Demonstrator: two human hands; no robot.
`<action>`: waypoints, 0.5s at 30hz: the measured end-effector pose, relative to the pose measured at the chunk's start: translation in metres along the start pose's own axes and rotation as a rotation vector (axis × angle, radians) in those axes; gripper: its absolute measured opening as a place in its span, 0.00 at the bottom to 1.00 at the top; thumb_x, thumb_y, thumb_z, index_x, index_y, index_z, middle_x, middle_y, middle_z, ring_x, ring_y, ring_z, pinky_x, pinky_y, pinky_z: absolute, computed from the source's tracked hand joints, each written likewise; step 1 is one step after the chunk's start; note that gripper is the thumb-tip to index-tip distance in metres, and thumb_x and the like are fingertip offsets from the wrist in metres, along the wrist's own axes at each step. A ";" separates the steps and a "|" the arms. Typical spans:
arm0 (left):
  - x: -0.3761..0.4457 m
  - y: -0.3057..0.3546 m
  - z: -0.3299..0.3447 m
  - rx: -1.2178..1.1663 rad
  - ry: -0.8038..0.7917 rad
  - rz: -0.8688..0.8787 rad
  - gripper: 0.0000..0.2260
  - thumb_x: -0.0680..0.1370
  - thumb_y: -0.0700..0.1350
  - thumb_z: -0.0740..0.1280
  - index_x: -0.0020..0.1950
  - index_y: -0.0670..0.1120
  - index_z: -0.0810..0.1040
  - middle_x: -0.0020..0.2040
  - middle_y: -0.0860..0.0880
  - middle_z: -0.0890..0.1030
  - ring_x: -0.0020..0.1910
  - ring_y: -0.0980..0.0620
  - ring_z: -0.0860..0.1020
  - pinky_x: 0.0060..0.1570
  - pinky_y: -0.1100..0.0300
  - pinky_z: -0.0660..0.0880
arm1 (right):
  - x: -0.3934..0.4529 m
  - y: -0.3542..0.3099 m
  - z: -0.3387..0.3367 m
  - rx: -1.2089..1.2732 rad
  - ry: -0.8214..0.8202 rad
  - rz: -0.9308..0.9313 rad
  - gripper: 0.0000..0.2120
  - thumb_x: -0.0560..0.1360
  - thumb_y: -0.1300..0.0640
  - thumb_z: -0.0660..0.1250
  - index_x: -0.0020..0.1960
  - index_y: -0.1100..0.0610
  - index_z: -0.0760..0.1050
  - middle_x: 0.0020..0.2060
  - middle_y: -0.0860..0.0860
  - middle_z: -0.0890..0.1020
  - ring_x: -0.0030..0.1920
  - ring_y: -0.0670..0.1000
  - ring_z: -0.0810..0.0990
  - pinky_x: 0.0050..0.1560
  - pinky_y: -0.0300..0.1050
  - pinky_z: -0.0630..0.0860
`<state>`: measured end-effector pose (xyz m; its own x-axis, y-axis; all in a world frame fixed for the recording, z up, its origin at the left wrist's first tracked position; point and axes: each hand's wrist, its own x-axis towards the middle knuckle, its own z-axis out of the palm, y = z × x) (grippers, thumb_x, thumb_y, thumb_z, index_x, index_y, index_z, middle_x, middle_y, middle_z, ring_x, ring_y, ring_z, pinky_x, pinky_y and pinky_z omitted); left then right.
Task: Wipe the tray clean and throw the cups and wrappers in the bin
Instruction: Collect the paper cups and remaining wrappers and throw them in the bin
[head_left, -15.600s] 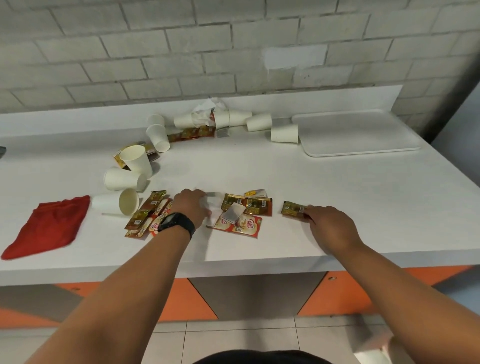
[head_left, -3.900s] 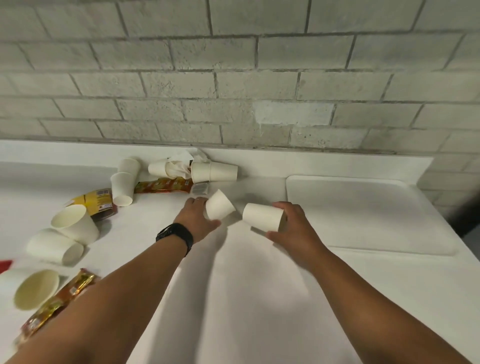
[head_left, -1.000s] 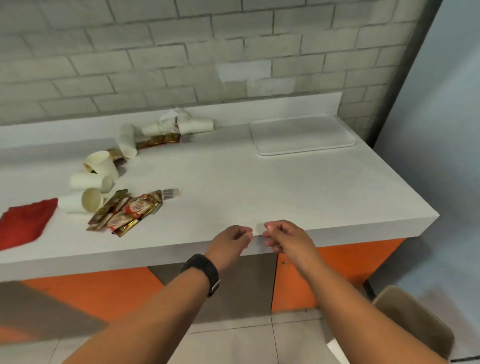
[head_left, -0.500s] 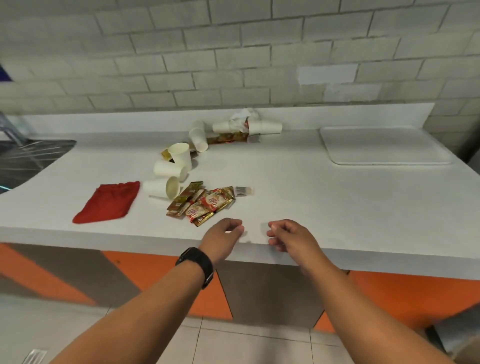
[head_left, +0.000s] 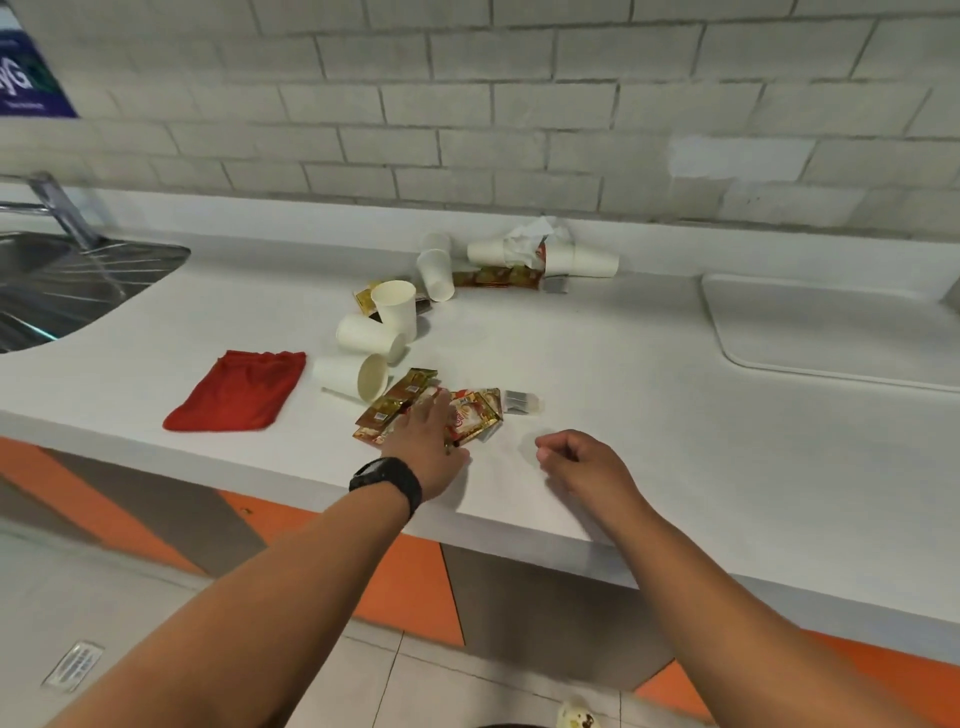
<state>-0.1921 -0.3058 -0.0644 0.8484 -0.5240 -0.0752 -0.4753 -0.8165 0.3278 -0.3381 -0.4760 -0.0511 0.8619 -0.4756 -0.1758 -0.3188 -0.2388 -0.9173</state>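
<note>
the left hand (head_left: 427, 434) lies flat with straight fingers on the wrappers (head_left: 470, 415) near the surface's (head_left: 597, 374) front edge, the right hand (head_left: 576, 460) hovers loosely curled and empty, cups (head_left: 395, 306) scattered behind, tray (head_left: 831, 332) far right.

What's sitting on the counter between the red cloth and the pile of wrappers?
In the head view, a paper cup lies on its side between the red cloth and the wrapper pile, its open mouth toward the wrappers.
</note>
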 end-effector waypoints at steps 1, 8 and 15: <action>0.003 0.001 0.001 0.046 -0.005 -0.007 0.37 0.74 0.57 0.64 0.78 0.52 0.49 0.76 0.48 0.61 0.71 0.41 0.64 0.70 0.47 0.63 | 0.009 -0.003 0.000 -0.042 -0.012 -0.017 0.09 0.76 0.51 0.67 0.56 0.49 0.79 0.51 0.45 0.81 0.52 0.46 0.78 0.49 0.38 0.72; 0.007 0.006 0.003 0.258 0.103 -0.006 0.24 0.77 0.58 0.61 0.71 0.52 0.65 0.63 0.47 0.75 0.63 0.43 0.71 0.61 0.50 0.67 | 0.069 -0.003 0.005 -0.470 -0.050 -0.225 0.21 0.74 0.52 0.69 0.67 0.48 0.73 0.68 0.48 0.71 0.69 0.50 0.68 0.65 0.41 0.65; 0.003 0.008 0.003 0.256 0.158 0.055 0.16 0.79 0.51 0.56 0.65 0.49 0.71 0.56 0.48 0.78 0.52 0.45 0.77 0.50 0.53 0.71 | 0.104 0.006 0.011 -0.832 -0.047 -0.376 0.17 0.74 0.48 0.67 0.63 0.46 0.75 0.58 0.47 0.79 0.61 0.54 0.74 0.57 0.47 0.70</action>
<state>-0.1945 -0.3145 -0.0649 0.8360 -0.5413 0.0905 -0.5478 -0.8330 0.0778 -0.2455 -0.5175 -0.0787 0.9758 -0.2124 0.0519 -0.1792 -0.9129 -0.3667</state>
